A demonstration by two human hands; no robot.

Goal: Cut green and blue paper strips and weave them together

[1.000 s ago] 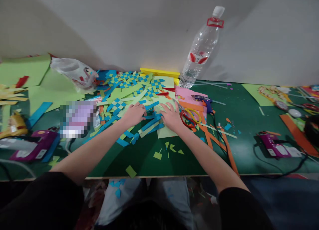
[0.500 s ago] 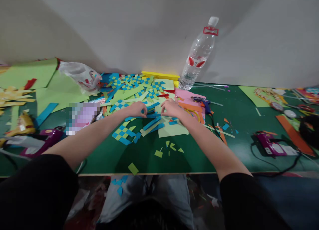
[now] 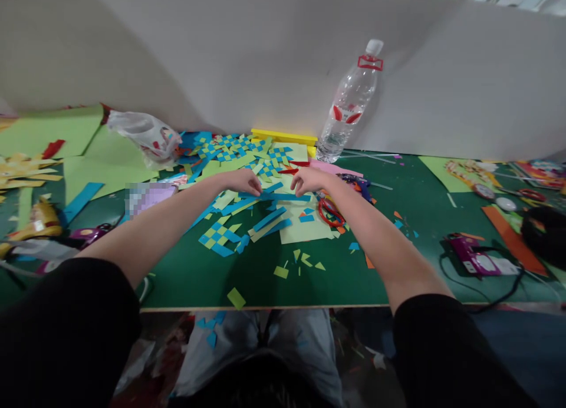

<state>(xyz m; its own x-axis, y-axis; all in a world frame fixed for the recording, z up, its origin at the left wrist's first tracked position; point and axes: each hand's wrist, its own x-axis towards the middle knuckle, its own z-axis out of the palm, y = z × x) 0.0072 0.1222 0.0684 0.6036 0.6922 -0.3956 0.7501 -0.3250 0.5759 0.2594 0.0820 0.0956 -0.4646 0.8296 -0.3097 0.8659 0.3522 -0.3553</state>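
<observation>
A blue paper strip (image 3: 282,197) stretches level between my two hands, above the paper pieces. My left hand (image 3: 241,182) is closed, its fingertips pinching the strip left of its middle. From the other side my right hand (image 3: 309,180) bends down, thumb and fingers closed on the strip near its right end. Just below lie loose blue and green strips (image 3: 270,219). A woven blue-and-green check piece (image 3: 219,237) rests nearer the table edge. Red-handled scissors (image 3: 331,212) lie beside my right wrist, on a pale green sheet (image 3: 300,232).
Against the wall stand a clear bottle (image 3: 345,116) and a yellow strip (image 3: 283,138). More woven checks (image 3: 230,147) are piled at the back. A white plastic bag (image 3: 144,135) sits left. Purple glue guns lie at both sides, one (image 3: 480,257) with a trailing cord. Green scraps (image 3: 280,272) dot the front.
My hands have moved apart and rise slightly, with the blue strip now stretched between them. The red-handled scissors show more plainly by my right wrist. The view has tilted a little.
</observation>
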